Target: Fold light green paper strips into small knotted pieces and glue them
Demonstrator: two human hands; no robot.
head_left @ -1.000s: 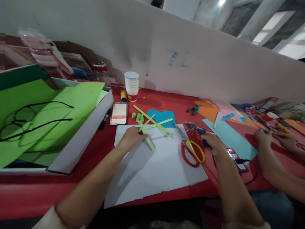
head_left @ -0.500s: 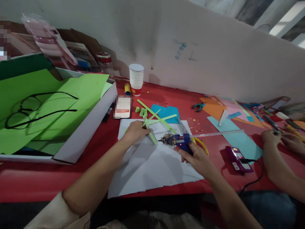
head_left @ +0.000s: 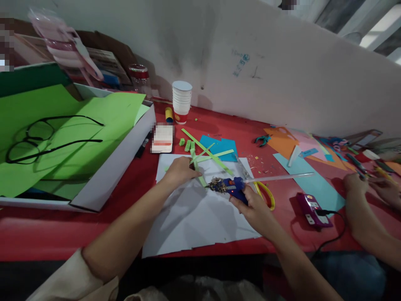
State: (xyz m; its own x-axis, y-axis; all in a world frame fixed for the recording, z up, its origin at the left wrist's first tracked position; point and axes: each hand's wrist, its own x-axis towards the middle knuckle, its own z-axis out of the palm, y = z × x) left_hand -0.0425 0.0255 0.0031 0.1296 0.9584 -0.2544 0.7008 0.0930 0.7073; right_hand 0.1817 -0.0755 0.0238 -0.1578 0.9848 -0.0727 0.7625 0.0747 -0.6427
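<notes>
Since a second ago, the hot glue gun [head_left: 236, 188] has swung leftward from beside the scissors [head_left: 270, 196] to a place over the white paper [head_left: 188, 228], and its nozzle is now at the lower end of a light green paper strip [head_left: 202, 180]; whether the tip touches it, I cannot tell. Fingers of the right hand [head_left: 255, 207] are wrapped around the gun's blue handle, while the left hand [head_left: 179, 172] pinches the strip between thumb and fingers above the white paper. A clear glue stick [head_left: 278, 178] juts from the back of the gun, and the scissors lie partly hidden behind it, their yellow handle loop showing. Just beyond the left hand, loose green strips [head_left: 200, 143] cross one another, one lying over a blue paper piece [head_left: 227, 146], with small folded green pieces [head_left: 188, 145] beside them. Farther out on the red tabletop [head_left: 219, 121] are teal-handled pliers [head_left: 262, 140], a light blue sheet [head_left: 316, 184] and a purple power socket [head_left: 313, 211] with a black plug in it. Stacked paper cups [head_left: 181, 100] stand near the wall. At far left, black-framed glasses [head_left: 40, 146] rest on green sheets in a white box [head_left: 125, 154]; at far right are another person's hands [head_left: 357, 186].
</notes>
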